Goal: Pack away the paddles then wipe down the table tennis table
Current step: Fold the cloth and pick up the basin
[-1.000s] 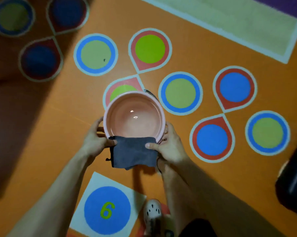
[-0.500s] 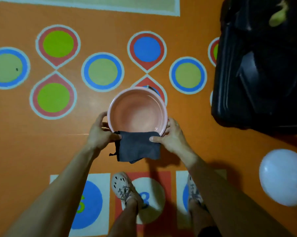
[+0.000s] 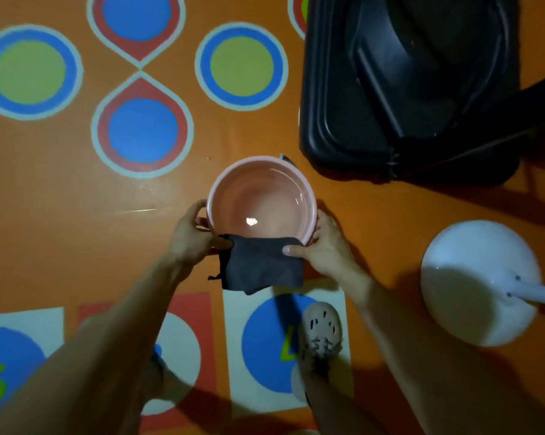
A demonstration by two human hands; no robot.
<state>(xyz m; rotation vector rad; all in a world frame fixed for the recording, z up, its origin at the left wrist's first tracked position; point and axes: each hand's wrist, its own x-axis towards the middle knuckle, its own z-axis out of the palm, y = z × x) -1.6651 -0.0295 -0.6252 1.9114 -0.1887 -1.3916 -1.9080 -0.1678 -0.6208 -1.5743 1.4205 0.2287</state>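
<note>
Dark grey cloth (image 3: pixel 261 265) is hanging over the near rim of a pink basin (image 3: pixel 233 189), draping down the outside toward the person, with a small tag sticking out at its lower left edge. Both hands are grasping the basin by its near sides. The left hand (image 3: pixel 191 238) is curling its fingers around the left of the rim while its thumb is pressing the cloth's upper left corner. The right hand (image 3: pixel 324 246) is doing the same on the right side, its thumb lying across the cloth's upper right corner. So the cloth is sitting between the two hands, pinned under both thumbs. A bright glint is showing inside the basin's bottom; whether it is holding water is hard to tell. Below, the orange floor (image 3: pixel 61 215) is showing painted circles and numbered squares. A black plastic case (image 3: pixel 390 89) is lying just beyond the basin to the right, a white round stand base (image 3: pixel 472 284) is sitting near the right hand, and a pale shoe (image 3: pixel 321 331) is standing on a blue circle.
</note>
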